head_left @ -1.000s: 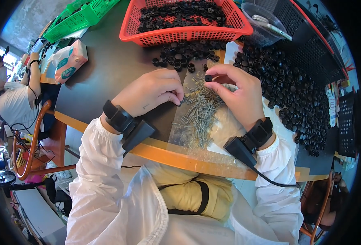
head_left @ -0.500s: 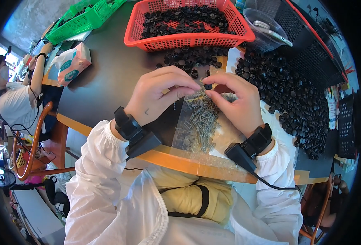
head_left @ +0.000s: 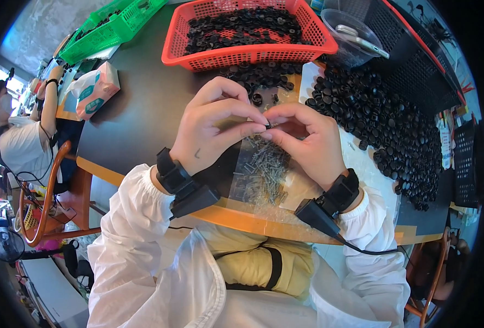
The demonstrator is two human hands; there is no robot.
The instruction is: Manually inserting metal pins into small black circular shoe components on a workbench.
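My left hand [head_left: 212, 117] and my right hand [head_left: 307, 134] meet fingertip to fingertip above the table. Between the right thumb and forefinger is a small black cap [head_left: 268, 126], mostly covered by the fingers. The left thumb and forefinger are pinched against it; whatever else they hold is hidden. Just below lies a heap of small metal screws [head_left: 266, 169] on clear plastic sheeting. Loose black round pieces [head_left: 257, 99] sit just beyond my fingertips. A large pile of glossy black caps [head_left: 387, 131] spreads to the right of my right hand.
A red basket [head_left: 247, 58] of flat black discs stands at the back, beside a clear tub [head_left: 357, 52] with a phone. Farther right is a black crate [head_left: 417, 71]. Tissues [head_left: 98, 90] and a green basket [head_left: 102, 38] lie left, near another seated person [head_left: 26, 136].
My hands have come together, the right moving left and slightly down with the black cap, so both sets of fingertips touch around it. The view has shifted slightly.
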